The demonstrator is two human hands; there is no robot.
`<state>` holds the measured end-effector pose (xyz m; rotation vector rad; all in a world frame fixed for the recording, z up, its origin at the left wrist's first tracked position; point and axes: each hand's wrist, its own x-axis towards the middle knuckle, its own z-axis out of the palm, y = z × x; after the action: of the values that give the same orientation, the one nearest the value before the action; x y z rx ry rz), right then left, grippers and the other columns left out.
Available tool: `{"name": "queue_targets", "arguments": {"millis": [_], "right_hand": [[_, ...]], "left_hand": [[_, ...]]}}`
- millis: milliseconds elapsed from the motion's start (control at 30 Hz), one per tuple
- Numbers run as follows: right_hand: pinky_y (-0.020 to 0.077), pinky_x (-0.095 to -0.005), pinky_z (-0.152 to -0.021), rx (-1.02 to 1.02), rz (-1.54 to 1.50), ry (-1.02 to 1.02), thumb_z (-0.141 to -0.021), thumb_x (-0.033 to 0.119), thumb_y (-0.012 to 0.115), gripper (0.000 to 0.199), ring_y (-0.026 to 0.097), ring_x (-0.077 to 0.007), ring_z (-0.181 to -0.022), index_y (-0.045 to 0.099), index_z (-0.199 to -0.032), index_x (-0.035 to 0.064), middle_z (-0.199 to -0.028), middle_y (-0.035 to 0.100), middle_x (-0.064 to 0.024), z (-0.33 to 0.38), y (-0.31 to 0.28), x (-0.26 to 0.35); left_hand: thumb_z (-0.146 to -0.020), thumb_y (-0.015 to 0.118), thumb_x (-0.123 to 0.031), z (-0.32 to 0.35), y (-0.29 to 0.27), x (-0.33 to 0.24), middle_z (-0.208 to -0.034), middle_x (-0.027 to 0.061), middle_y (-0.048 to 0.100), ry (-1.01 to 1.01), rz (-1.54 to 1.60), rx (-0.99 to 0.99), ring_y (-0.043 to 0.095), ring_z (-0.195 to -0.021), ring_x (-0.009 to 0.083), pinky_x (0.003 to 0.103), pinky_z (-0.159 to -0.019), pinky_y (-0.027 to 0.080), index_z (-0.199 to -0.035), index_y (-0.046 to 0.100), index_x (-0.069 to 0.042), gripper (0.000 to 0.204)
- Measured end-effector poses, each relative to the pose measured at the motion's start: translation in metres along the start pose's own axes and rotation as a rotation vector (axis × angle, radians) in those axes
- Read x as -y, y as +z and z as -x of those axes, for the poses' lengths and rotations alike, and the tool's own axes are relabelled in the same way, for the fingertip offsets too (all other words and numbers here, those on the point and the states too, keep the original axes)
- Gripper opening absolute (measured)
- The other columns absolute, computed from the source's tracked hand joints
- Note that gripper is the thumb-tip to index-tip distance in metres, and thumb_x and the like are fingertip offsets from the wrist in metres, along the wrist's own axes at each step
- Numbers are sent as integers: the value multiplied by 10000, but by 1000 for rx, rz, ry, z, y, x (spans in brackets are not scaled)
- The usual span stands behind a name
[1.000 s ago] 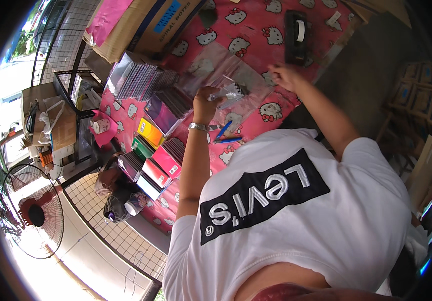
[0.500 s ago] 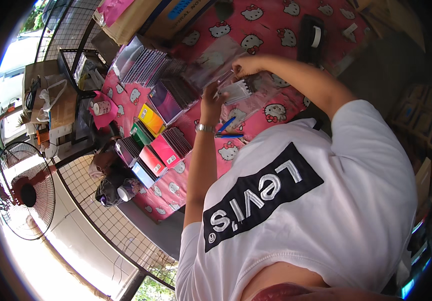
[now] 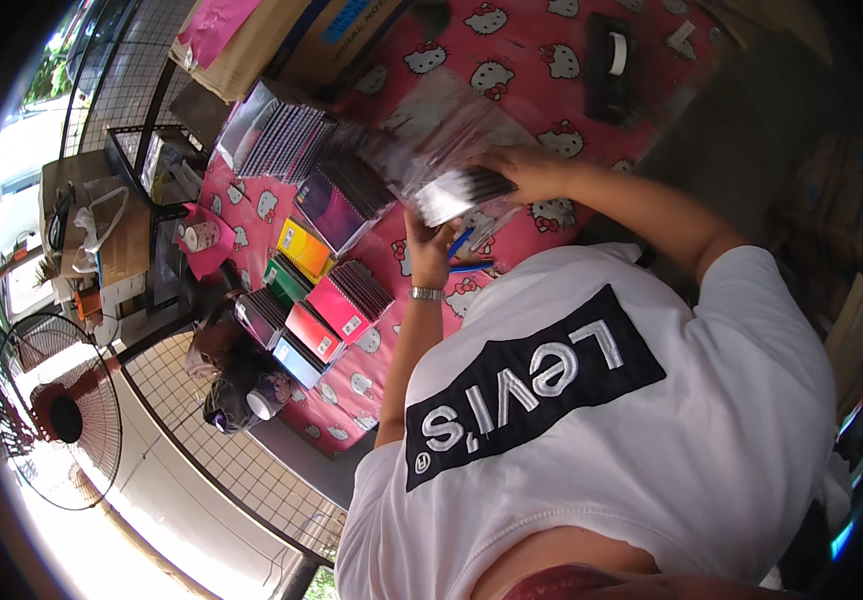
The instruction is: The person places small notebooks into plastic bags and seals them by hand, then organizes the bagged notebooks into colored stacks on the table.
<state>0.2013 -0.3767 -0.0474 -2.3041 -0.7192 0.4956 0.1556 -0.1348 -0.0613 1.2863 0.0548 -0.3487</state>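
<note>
A small spiral notebook with a glossy, pale face sits between my two hands at the middle of the table. My right hand is closed on its dark coil-bound edge, from the right. At the lower left corner, my left hand grips it with bent fingers; a metal watch is on that wrist. Clear plastic sleeves lie just beyond the notebook, and its own outline is partly blurred. Blue-handled pliers or scissors rest beside my left wrist, partly hidden.
Spiral notebooks stand in stacks on the left: purple, yellow, pink and a wrapped row. A black tape dispenser is at the far right. Cardboard boxes rise at the back left; a pink-wrapped cup stands at the left edge.
My right hand has come down from the plastic onto the notebook's coil edge. The notebook has turned and shifted left and nearer, and my left hand has dropped lower with it.
</note>
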Motion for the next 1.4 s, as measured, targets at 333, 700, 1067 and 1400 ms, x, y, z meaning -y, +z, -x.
{"name": "queue_targets", "arguments": {"millis": [333,700,1067,1400], "right_hand": [[504,-361,-753,-398,-156,6,-833,215,664,300,639,-285,-867,631,-1036,-4,-986,632,-163,-12,-17,33],[478,-303,-759,-97,-527,-14,-803,155,715,378,599,-167,-837,613,-1155,59,-972,615,-80,-37,7,-10],[492,-331,-686,-295,-314,-234,-731,102,659,167,621,-221,-767,660,-880,26,-878,598,-80,-22,12,8],[431,-374,-867,-487,30,-226,-754,267,703,220,526,-222,-1005,653,-804,58,-1004,535,-32,-11,38,23]], "left_hand": [[-870,654,-186,-37,10,-38,-912,158,695,248,-890,-248,665,-867,206,341,-794,502,-1005,687,13,243],[-770,705,-155,-57,-46,-4,-1240,97,589,-320,109,224,515,-1158,184,345,-985,392,-1093,668,-49,342],[-733,709,-79,-46,-10,-37,-983,124,654,417,-1047,255,632,-866,290,371,-737,513,-1006,690,-36,277],[-661,757,-56,-23,-13,-15,-968,68,654,695,-1168,116,591,-864,284,359,-773,463,-915,695,-76,262]]}}
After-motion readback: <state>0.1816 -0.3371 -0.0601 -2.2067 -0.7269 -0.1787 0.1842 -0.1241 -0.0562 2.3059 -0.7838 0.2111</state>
